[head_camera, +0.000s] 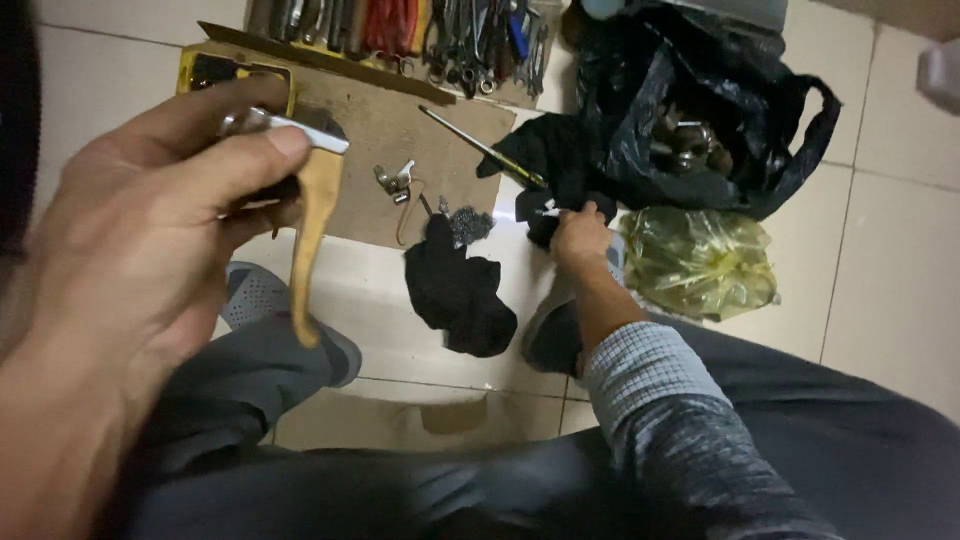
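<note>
Lever (312, 225): brass handle, raised above cardboard (380, 150), pinched in left hand (150, 230) by thumb and fingers.
Right hand (578, 235): closed on black cloth (548, 160) beside black bag (700, 100).
Risk: likely slip from light pinch; drop onto tiled floor (890, 280).

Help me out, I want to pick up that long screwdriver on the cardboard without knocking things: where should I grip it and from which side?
Grip the screwdriver on its bare metal shaft near the middle, coming from above. It lies flat and slanted on the cardboard, with open board on both sides there. Its lower end runs in beside the black cloth near the right hand, so that end looks crowded.
</note>
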